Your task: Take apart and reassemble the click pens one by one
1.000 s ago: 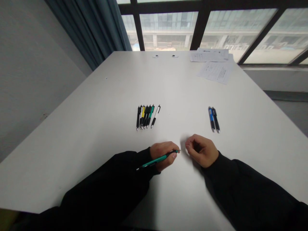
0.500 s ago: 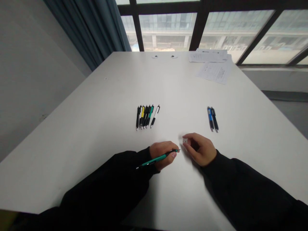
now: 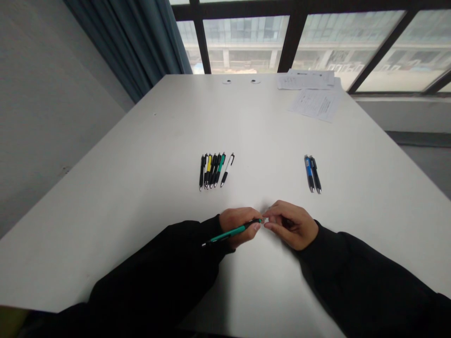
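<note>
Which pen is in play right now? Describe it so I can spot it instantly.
On the white table, below the row of pens, the person's left hand holds a green-and-black click pen. Its tip points toward the right hand, whose fingers pinch something small beside it. It is the only pen off the table.

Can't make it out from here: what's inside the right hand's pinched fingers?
A small pale, shiny piece, close to the tip of the green pen in the left hand. The right hand's fingers cover most of it, so its shape is hidden.
</note>
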The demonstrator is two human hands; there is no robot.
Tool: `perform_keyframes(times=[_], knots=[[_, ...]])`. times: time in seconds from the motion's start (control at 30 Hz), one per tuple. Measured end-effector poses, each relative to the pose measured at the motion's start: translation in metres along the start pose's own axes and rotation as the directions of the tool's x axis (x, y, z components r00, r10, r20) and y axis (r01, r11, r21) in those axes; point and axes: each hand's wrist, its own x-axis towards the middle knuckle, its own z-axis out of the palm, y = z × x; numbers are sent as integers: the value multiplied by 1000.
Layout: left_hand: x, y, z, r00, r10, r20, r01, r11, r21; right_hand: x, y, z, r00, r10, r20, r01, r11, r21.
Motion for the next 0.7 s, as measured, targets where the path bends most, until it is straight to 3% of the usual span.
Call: perform_keyframes(times=[0.17, 0.43, 0.57, 0.7], knots=[[-1, -3, 1, 999, -6, 48, 4, 999, 32, 1, 0, 0, 1000, -11, -8, 11, 1000, 18], [-4, -2, -3, 997, 32, -73, -49, 970, -240, -2, 2, -4, 995, 97, 2, -97, 995, -16], [-6, 1, -5, 991, -44, -130, -1, 945, -327, -5, 7, -18, 992, 127, -3, -127, 991, -47], [-7, 3, -5, 990, -76, -118, 31, 939, -342, -8, 20, -37, 988, 150, -38, -155, 964, -218]])
